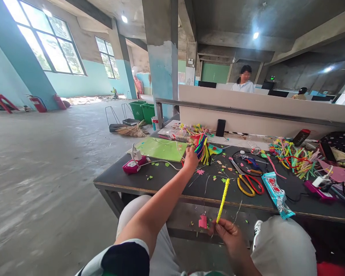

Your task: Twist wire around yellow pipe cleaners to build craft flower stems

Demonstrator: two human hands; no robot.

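My left hand (pixel 191 159) reaches over the far side of the dark table, its fingers closed at a bundle of blue, green and yellow pipe cleaners (pixel 202 149); the fingertips are partly hidden. Near the table's front edge, my right hand (pixel 229 232) pinches the lower end of a straight yellow pipe cleaner (pixel 223 200), which looks thick and twisted and points upward. Thin wires hang close to this hand. Between the hands, small star and leaf-shaped scraps (pixel 200 172) lie scattered on the tabletop.
Scissors (pixel 250 186) with yellow and red handles and a blue wrapper (pixel 276 194) lie right of centre. A pipe cleaner heap (pixel 296 157) sits far right. A green sheet (pixel 159 148) and pink power strip (pixel 133 165) are left. A white partition (pixel 261 103) stands behind; a person (pixel 243 82) is beyond.
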